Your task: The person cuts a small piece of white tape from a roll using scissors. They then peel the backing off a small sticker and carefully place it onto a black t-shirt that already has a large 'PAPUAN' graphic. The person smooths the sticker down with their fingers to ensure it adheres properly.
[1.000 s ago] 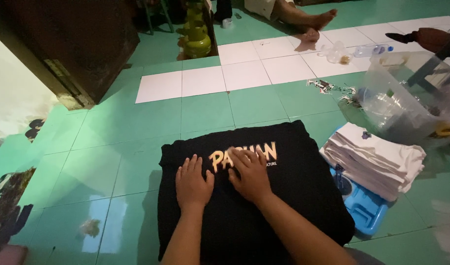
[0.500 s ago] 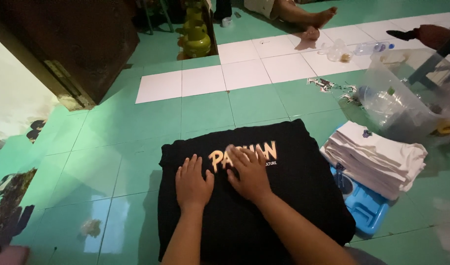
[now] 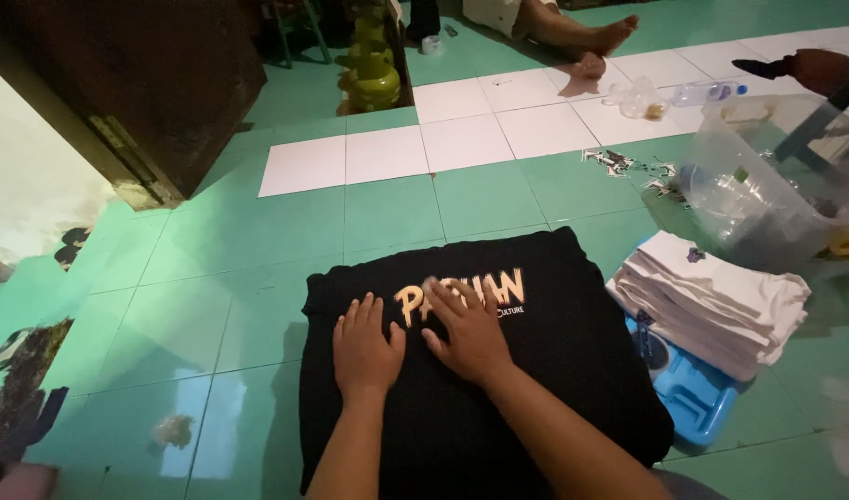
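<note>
A folded black shirt point(image 3: 554, 352) with a pale orange print lies flat on the green tiled floor in front of me. My left hand point(image 3: 364, 347) rests palm down on its left part, fingers spread. Beside it, my right hand point(image 3: 469, 331) presses flat on the shirt with its fingertips covering part of the print. Neither hand grips anything.
A stack of folded white shirts point(image 3: 716, 301) sits on a blue lid point(image 3: 693, 398) to the right. Behind it stands a clear plastic tub point(image 3: 767, 185). A green gas cylinder point(image 3: 373, 69) and a dark wooden cabinet point(image 3: 146, 83) stand at the back. Another person's bare feet point(image 3: 600, 42) rest on the white tiles.
Both hands stay flat on the black shirt; the right hand has shifted slightly over the print. The shirt has not moved.
</note>
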